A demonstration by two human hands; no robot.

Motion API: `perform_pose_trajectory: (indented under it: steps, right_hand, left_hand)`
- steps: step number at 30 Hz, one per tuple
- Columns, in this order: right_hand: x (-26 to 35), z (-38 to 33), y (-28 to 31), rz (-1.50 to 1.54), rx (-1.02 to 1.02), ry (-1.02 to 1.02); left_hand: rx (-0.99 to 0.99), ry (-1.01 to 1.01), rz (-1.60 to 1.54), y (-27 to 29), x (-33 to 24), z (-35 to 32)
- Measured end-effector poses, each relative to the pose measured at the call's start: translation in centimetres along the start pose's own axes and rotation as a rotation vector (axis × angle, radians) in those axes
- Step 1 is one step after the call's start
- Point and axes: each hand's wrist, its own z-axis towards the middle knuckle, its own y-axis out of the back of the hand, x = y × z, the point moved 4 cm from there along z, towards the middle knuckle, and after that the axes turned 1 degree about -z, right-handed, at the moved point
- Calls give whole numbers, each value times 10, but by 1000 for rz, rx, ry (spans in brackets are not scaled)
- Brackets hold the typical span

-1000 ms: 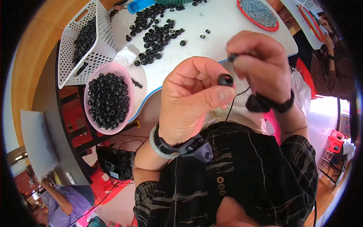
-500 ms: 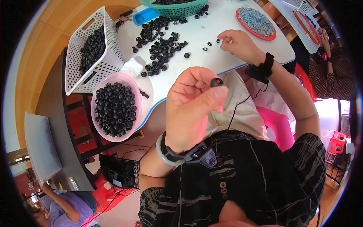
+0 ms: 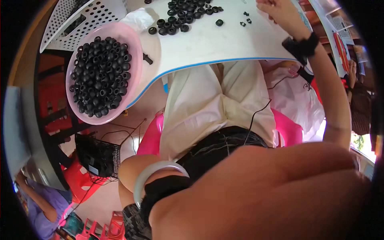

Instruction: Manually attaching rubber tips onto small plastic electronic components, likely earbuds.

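My left hand (image 3: 256, 192) fills the lower right of the view, close up and blurred. Its back faces the view, a pale bangle and a black strap circle the wrist, and its fingers are hidden. Over the white table at the top right, my right hand (image 3: 282, 16) has curled fingers; whatever lies between them is too small to make out. Beside it lie several tiny black pieces (image 3: 243, 24) and a lone black ball (image 3: 219, 23). Farther left, hollow black balls (image 3: 184, 18) form a loose group. More black balls (image 3: 102, 76) heap up in a pink bowl (image 3: 136, 70).
A white perforated basket (image 3: 98, 26) stands behind the bowl. Crumpled white tissue (image 3: 138, 18) and a short black rod (image 3: 148, 59) lie near the bowl. The table's blue edge (image 3: 208, 63) curves before my lap. People sit at the lower left and far right.
My left hand, which held a black ball in a pinch above my lap, has come up close with its back showing. The view has shifted, so the table sits higher. My right hand stays above the table.
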Motion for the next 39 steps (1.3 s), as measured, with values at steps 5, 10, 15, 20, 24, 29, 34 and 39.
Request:
perform_pose_trajectory:
  steps: [5, 10, 15, 20, 24, 29, 34, 39]
  right_hand:
    - [36, 58, -45, -287, -109, 479]
    - [38, 65, -44, -348, -67, 440]
    - [-55, 46, -47, -342, 14, 318]
    - [-69, 41, -7, -226, 24, 324]
    - [-78, 34, 28, -153, 15, 329]
    - [-17, 0, 66, 470, 67, 44]
    - [64, -77, 102, 792, 31, 152]
    - [101, -144, 111, 1158, 13, 416]
  left_hand:
    - [128, 1, -148, 0, -11, 7]
    - [309, 35, -280, 9, -9, 35]
    - [33, 229, -28, 11, -33, 20]
    - [-75, 287, -48, -10, -12, 50]
    - [-296, 269, 4, -27, -9, 69]
    - [-399, 240, 2, -23, -10, 70]
    - [-392, 198, 0, -32, 0, 73]
    - [-405, 198, 34, -46, 18, 71]
